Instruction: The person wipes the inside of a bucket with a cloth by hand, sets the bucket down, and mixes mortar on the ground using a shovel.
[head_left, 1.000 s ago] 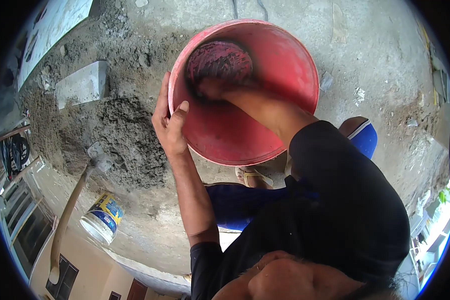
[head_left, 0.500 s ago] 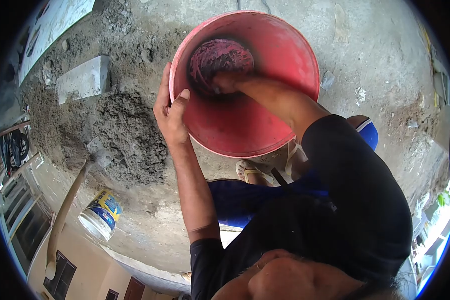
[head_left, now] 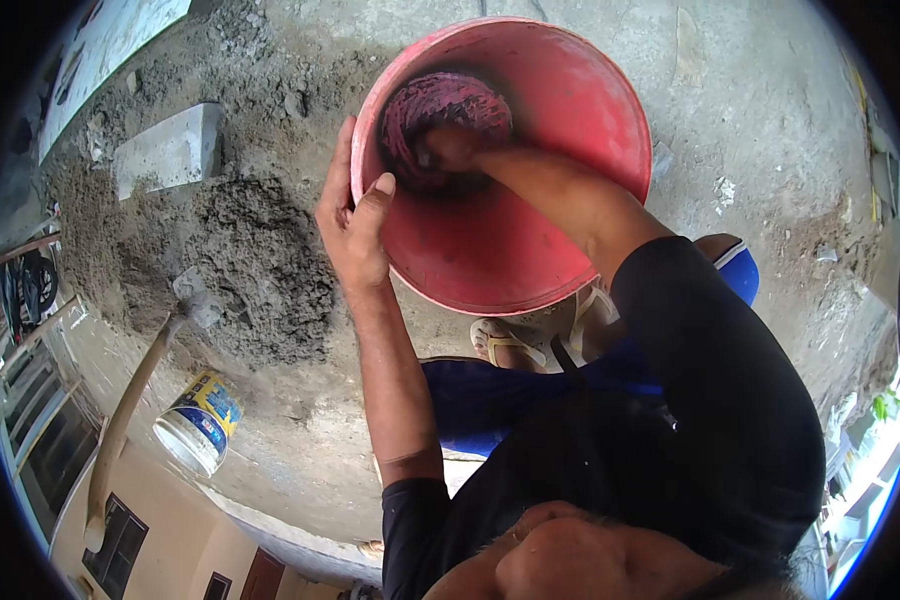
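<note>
A large red tub (head_left: 530, 250) is tilted so that its inside shows, with dark smears on its bottom. My left hand (head_left: 358, 220) grips the tub's left rim, the thumb over the edge and the fingers along the outside. Deep inside the tub, my right hand (head_left: 452, 148) is against the smeared bottom, its fingers curled. What it holds, if anything, is in shadow and too blurred to make out.
Left of the tub lies a heap of wet grey mortar (head_left: 260, 270), with a long-handled tool (head_left: 130, 400) resting at it. A concrete block (head_left: 170, 150) lies above the heap. Below stands a small blue and yellow bucket (head_left: 202, 422). My sandalled feet (head_left: 505, 345) are under the tub.
The tub has tilted further and sits slightly higher and to the right in view. My right hand has shifted across its bottom. My left hand has kept its hold on the rim.
</note>
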Action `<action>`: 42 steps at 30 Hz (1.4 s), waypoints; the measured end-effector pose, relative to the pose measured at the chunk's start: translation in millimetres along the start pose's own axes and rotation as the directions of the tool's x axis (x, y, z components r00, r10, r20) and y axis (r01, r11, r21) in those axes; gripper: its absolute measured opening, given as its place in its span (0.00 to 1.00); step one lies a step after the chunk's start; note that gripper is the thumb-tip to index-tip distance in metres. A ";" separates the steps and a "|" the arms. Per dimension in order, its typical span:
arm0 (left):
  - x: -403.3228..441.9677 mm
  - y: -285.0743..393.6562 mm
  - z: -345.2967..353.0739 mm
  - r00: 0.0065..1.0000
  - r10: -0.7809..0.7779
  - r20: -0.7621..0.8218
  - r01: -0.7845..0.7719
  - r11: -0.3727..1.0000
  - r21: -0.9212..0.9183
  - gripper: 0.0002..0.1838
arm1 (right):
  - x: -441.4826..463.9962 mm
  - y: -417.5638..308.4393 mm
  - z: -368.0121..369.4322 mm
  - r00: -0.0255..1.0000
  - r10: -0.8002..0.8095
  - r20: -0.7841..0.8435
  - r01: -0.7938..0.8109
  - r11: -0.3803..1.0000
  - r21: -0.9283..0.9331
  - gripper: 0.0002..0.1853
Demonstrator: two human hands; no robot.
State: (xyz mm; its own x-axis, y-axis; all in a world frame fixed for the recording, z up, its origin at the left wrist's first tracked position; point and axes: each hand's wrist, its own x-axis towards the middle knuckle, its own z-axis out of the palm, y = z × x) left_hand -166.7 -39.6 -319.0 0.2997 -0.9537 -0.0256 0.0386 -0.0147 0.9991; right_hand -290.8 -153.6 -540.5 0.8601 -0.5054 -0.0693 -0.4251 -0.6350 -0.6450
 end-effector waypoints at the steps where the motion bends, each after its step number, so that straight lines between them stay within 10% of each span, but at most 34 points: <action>1: -0.1 -5.3 0.3 0.999 0.045 0.007 -0.045 0.999 0.027 0.41 | 8.4 -4.5 -15.5 1.000 -0.002 0.000 0.002 1.000 0.001 0.16; 4: -2.1 2.0 7.9 0.999 0.033 0.035 -0.034 0.999 0.002 0.41 | 36.6 -8.2 -21.6 0.774 0.627 0.085 -0.499 0.522 0.692 0.20; 7: -1.0 -4.8 2.9 0.999 0.024 0.022 -0.023 0.999 -0.026 0.41 | 36.3 12.2 52.9 0.862 0.412 -0.295 -0.210 0.821 0.532 0.16; 10: -5.2 -1.2 2.0 1.000 -0.005 -0.009 0.005 0.999 -0.051 0.40 | 6.1 5.8 60.5 0.994 0.012 -0.105 -0.006 0.998 0.060 0.14; 13: -7.6 -3.5 4.8 0.999 0.033 -0.010 -0.033 0.999 0.004 0.40 | 12.1 5.4 -4.0 0.991 0.115 0.063 -0.119 0.991 0.060 0.17; 15: -6.7 -3.4 6.6 1.000 0.031 0.003 -0.031 0.999 -0.037 0.40 | 47.4 26.4 6.8 0.610 0.771 -0.185 -0.377 0.487 0.788 0.21; 18: -7.6 -0.8 8.8 0.999 0.035 0.018 -0.035 0.999 0.005 0.40 | 59.3 -12.6 15.9 0.347 0.916 -0.200 -0.463 0.353 0.813 0.21; 21: -10.7 -3.1 11.7 0.998 0.056 0.013 -0.056 0.998 0.013 0.40 | 30.2 -51.3 29.2 0.500 0.851 -0.163 -0.365 0.377 0.851 0.13; 23: -14.5 -4.9 7.6 1.000 0.026 -0.004 -0.026 0.999 -0.030 0.40 | 2.7 -20.3 74.5 0.971 0.207 -0.121 -0.190 0.972 0.139 0.15; 27: -13.2 1.9 13.4 0.999 0.041 0.014 -0.041 0.999 -0.026 0.40 | -3.8 -0.2 53.0 0.975 0.084 -0.207 0.029 0.872 0.489 0.18; 33: -12.4 3.4 21.6 0.996 0.073 0.058 -0.074 0.997 0.023 0.39 | 31.5 -18.4 21.1 0.843 0.508 -0.176 -0.430 0.834 0.347 0.20; 38: -12.9 -4.9 10.7 1.000 0.016 -0.017 -0.017 0.995 -0.093 0.39 | -19.2 -10.5 16.2 0.959 0.082 0.271 -0.083 0.997 -0.007 0.18; 40: -12.4 -4.2 10.0 1.000 0.019 -0.014 -0.021 0.996 -0.085 0.39 | -15.8 -1.3 -23.6 0.989 0.145 0.015 -0.145 0.980 0.137 0.15; 42: -9.9 -0.5 11.7 0.999 0.032 -0.003 -0.032 0.997 -0.071 0.39 | 11.3 19.6 -31.3 0.837 0.533 -0.127 -0.313 0.655 0.687 0.15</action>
State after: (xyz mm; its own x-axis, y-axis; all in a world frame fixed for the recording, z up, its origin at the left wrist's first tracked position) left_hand -180.9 -33.6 -318.8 0.3036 -0.9528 0.0064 0.0964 0.0374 0.9946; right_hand -298.2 -190.1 -530.1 0.4576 -0.8351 -0.3053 -0.3542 0.1438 -0.9241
